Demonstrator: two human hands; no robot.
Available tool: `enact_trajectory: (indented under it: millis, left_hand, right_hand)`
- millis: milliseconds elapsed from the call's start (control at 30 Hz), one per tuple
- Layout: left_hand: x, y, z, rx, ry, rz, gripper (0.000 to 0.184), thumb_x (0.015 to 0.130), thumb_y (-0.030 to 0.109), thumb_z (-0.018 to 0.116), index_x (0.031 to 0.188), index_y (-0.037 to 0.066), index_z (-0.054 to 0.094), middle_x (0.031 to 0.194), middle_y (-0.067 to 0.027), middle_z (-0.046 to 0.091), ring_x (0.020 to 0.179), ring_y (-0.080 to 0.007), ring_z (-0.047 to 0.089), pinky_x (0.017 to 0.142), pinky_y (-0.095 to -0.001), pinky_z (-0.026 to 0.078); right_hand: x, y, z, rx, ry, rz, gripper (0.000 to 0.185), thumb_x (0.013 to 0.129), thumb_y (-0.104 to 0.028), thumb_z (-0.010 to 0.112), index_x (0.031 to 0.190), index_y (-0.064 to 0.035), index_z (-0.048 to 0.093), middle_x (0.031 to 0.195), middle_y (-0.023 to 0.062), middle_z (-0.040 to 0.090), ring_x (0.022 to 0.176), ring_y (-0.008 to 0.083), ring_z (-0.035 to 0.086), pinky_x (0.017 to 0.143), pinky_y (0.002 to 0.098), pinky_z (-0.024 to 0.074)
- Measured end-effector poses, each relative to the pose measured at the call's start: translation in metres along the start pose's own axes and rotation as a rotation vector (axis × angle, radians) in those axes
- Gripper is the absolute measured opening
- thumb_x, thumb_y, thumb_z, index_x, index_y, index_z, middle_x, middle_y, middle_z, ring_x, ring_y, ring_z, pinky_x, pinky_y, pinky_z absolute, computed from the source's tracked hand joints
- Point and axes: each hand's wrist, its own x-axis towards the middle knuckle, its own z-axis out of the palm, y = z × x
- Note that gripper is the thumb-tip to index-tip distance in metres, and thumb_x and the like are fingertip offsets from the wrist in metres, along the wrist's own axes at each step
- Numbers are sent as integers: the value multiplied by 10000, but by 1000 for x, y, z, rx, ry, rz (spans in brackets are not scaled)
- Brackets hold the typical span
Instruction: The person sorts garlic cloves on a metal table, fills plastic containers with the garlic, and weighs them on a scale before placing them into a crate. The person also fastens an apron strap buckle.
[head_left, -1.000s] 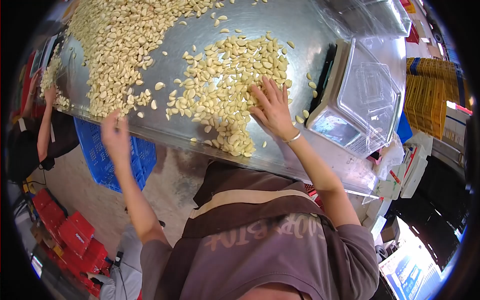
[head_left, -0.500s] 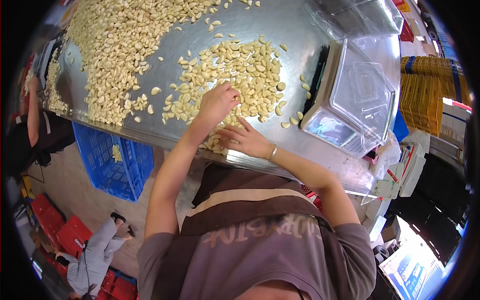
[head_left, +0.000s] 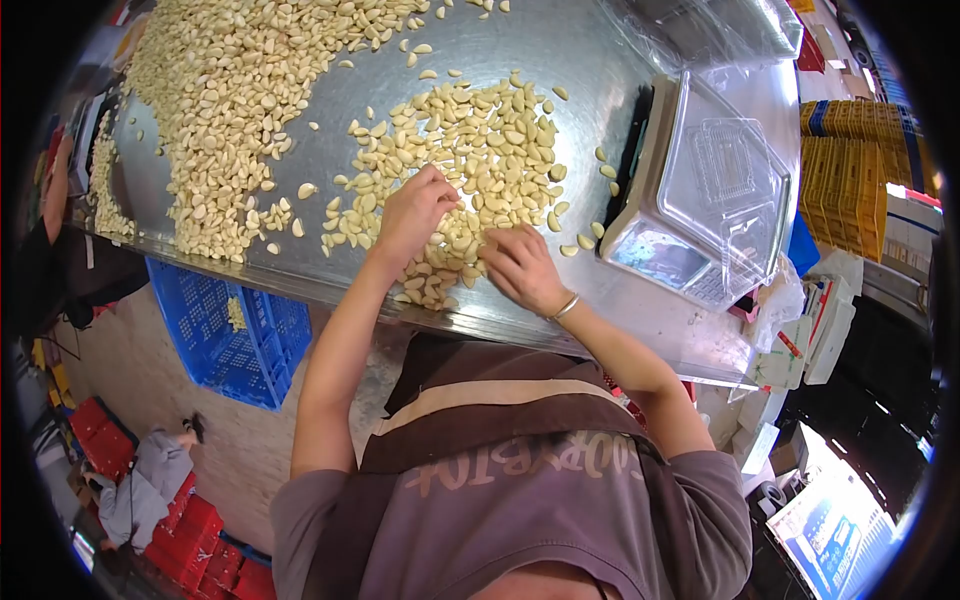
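Peeled garlic cloves [head_left: 490, 130] lie in a loose patch on a metal table [head_left: 380, 90]. My left hand [head_left: 412, 212] is over the left side of this patch, its thumb and fingers pinched together; whatever lies between the fingertips is too small to make out. To its right, my right hand [head_left: 524, 268] wears a bracelet at the wrist and touches cloves with bent, slightly parted fingers. Between my hands and the near edge sits a small heap of browner cloves [head_left: 428, 286].
A large heap of garlic cloves [head_left: 225, 110] covers the table's left side. On the right stands a weighing scale [head_left: 660, 250] with clear plastic trays [head_left: 730, 160] on it. Below the table edge is a blue crate [head_left: 225, 335]. Yellow crates [head_left: 845, 190] are stacked at far right.
My right hand has moved right and slightly up, away from the near heap, which shows more now. My left hand has shifted slightly left. A person at lower left has moved.
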Motion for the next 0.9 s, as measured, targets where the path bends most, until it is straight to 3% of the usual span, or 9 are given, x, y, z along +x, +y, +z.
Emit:
enact_trajectory:
  millis: [300,500,600,700,767,833,900]
  left_hand:
    - [7,4,-4,93,-32,190,99,764,70,666,855,62,628,887,-52,579,766,-233,600,667,-357,489]
    - [15,-6,11,57,-119,54,123,759,88,690,848,53,613,876,-43,551,755,-223,598,637,-339,480]
    - [11,-5,12,324,-16,293,122,784,123,679,843,55,597,891,-42,554,775,-229,602,643,-344,481]
    - [-4,12,-18,18,80,185,79,836,98,598,874,33,574,886,-87,592,785,-278,598,667,-356,481]
    - [-24,12,-54,-83,267,106,91,849,97,597,920,40,585,917,-86,610,807,-268,613,685,-338,488]
    - [-58,-9,-89,-109,471,-177,96,883,70,589,967,26,598,876,-87,631,736,-176,599,698,-259,472]
    - [-103,-46,-132,-71,686,-321,118,906,124,576,955,18,591,858,-81,626,764,-157,584,698,-281,469]
  right_hand:
    - [9,9,7,72,137,183,270,767,-53,660,1031,-60,604,1173,113,525,1016,319,506,906,428,407]
    - [7,11,20,64,150,188,269,764,-39,655,1028,-61,609,1183,119,525,1012,317,509,879,425,406]
    - [5,10,16,84,181,206,262,767,-35,652,1025,-63,613,1166,125,537,1011,319,512,875,417,408]
    - [3,5,7,84,214,230,247,777,-31,645,1021,-62,616,1147,131,549,997,318,518,871,404,409]
    - [2,2,3,76,234,270,237,786,-29,639,1020,-60,617,1141,135,553,997,313,519,870,397,411]
    - [4,3,-1,60,260,334,226,795,-28,632,1019,-56,617,1142,140,553,1010,306,517,872,392,412]
    - [7,16,0,80,330,374,206,809,-35,623,1014,-52,618,1136,146,554,1027,306,513,885,391,408]
